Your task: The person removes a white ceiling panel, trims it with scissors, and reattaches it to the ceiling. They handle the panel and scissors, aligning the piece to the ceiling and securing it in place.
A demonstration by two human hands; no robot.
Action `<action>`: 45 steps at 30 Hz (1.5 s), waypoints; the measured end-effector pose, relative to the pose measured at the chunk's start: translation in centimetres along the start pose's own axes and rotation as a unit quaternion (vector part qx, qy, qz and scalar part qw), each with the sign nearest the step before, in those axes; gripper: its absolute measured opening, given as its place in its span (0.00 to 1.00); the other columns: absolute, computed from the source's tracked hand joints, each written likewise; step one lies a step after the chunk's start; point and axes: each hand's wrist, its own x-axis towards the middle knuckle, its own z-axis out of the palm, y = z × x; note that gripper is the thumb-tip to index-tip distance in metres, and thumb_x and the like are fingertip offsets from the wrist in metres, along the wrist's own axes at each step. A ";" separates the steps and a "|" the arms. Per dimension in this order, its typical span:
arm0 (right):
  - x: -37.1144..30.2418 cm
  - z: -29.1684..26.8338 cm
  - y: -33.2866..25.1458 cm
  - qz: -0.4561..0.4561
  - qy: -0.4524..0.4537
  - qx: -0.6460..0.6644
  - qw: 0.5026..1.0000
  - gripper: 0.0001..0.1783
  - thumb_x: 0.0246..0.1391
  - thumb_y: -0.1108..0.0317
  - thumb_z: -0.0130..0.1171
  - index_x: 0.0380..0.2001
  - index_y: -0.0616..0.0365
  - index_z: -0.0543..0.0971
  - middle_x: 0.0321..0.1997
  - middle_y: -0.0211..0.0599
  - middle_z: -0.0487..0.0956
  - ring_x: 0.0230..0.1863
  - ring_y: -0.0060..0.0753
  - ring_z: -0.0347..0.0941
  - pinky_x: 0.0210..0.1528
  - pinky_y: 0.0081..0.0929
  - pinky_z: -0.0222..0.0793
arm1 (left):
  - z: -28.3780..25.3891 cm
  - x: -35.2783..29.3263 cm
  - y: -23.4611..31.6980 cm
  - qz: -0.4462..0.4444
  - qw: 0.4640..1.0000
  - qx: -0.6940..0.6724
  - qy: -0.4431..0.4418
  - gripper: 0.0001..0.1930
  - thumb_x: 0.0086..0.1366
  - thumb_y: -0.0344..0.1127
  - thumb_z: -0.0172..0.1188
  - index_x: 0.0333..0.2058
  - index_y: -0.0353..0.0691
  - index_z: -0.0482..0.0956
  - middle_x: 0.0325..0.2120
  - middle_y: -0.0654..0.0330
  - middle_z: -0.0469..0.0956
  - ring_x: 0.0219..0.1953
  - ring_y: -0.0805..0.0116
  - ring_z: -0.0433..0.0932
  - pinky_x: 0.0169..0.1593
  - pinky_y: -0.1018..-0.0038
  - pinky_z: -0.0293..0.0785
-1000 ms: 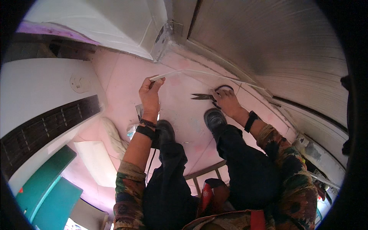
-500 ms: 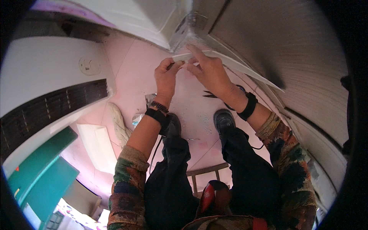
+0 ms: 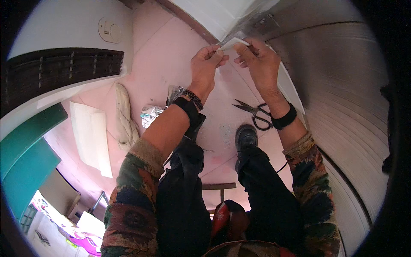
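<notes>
A thin white strip (image 3: 234, 42) is held between my two hands near a wall corner. Its near end is pinched by the fingers and thumb of my left hand (image 3: 204, 70). My right hand (image 3: 262, 66) grips it a little further right, thumb on the strip and the other fingers curled. From there the long part of the strip bends down behind my right wrist, along the grey wood-grain panel (image 3: 338, 77). Black-handled scissors (image 3: 255, 113) lie open on the pink floor, left of my right wrist.
White panel (image 3: 209, 13) meets the corner ahead. At left stands a white unit with a dark grille (image 3: 72, 62). A rolled cloth (image 3: 124, 115), a white sheet (image 3: 90, 135) and silver foil (image 3: 150, 114) lie on the floor. A wooden bar (image 3: 220, 186) shows between my legs.
My view has shifted. My hands are further apart on the strip, and its piece between them now shows as a bent, tilted end. The scissors have come fully into sight.
</notes>
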 end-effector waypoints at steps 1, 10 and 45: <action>0.1 0.0 -0.1 -0.011 -0.002 0.003 1.000 0.15 0.56 0.66 0.66 0.43 0.65 0.81 0.29 0.37 0.84 0.28 0.22 0.81 0.27 0.17 0.75 | 0.1 0.1 0.0 -0.001 1.000 -0.011 0.006 0.13 0.66 0.26 0.59 0.47 0.27 0.74 0.38 0.55 0.79 0.38 0.67 0.81 0.43 0.76 0.78; 0.3 0.0 -0.2 -0.140 0.030 -0.154 0.978 0.12 0.55 0.60 0.66 0.34 0.58 0.83 0.23 0.37 0.81 0.24 0.25 0.81 0.27 0.22 0.73 | 0.9 0.9 -0.7 -0.032 0.998 -0.043 0.012 0.10 0.65 0.25 0.59 0.42 0.24 0.76 0.34 0.53 0.79 0.33 0.65 0.82 0.37 0.76 0.79; 1.3 0.1 -0.3 -0.222 0.107 -0.325 0.913 0.12 0.53 0.54 0.66 0.31 0.51 0.85 0.23 0.37 0.81 0.24 0.39 0.79 0.26 0.31 0.73 | 1.7 1.4 -0.8 0.002 0.999 0.003 0.035 0.07 0.64 0.26 0.60 0.37 0.26 0.78 0.30 0.53 0.80 0.28 0.67 0.82 0.33 0.76 0.80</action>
